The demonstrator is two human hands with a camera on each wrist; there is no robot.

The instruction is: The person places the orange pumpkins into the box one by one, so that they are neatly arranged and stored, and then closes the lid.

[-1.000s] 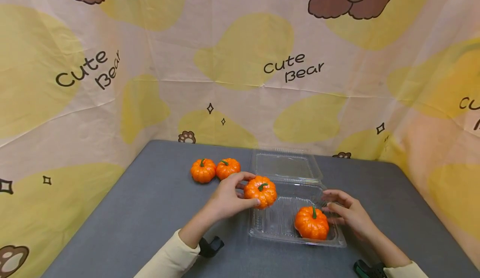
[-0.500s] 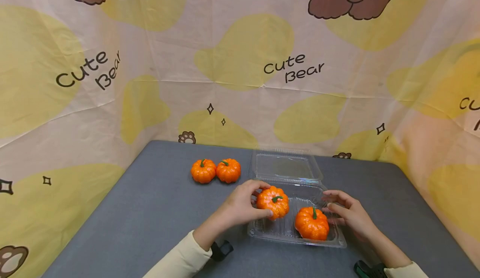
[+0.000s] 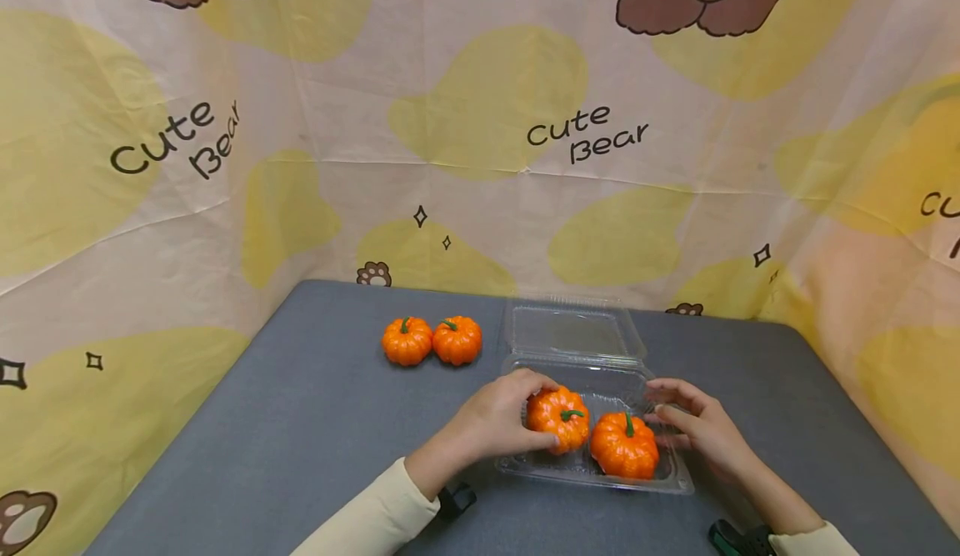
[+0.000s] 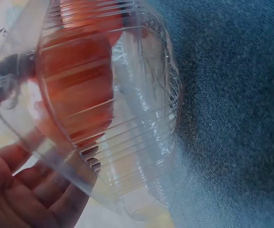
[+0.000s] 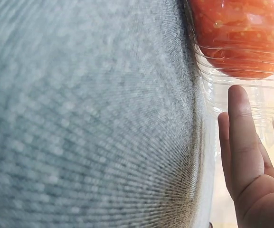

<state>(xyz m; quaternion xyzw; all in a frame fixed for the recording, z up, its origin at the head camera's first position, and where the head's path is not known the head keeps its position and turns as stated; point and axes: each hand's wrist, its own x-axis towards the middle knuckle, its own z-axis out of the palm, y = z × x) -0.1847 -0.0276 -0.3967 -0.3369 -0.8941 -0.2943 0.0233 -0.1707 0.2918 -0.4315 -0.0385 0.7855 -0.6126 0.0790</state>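
My left hand (image 3: 498,418) grips a small orange pumpkin (image 3: 564,428) with a green stem, thumb at the near side and fingers at the far side. It sits low in the left half of a clear plastic clamshell box (image 3: 585,481). A second pumpkin (image 3: 624,448) fills the box's right half, close beside the first. In the left wrist view the held pumpkin (image 4: 77,80) shows through the ribbed wall. My right hand (image 3: 701,427) is at the box's right side, and in the right wrist view its extended fingers (image 5: 243,128) lie along the outer wall.
Behind the base, the box's hinged lid (image 3: 576,331) lies folded back on the grey tabletop (image 3: 300,423). Two more pumpkins, a left one (image 3: 407,342) and a right one (image 3: 457,341), stand side by side farther back. A printed cloth (image 3: 480,122) encloses the table.
My left hand has carried its pumpkin rightward and down into the box, next to the other pumpkin. The right hand has stayed at the box's side.
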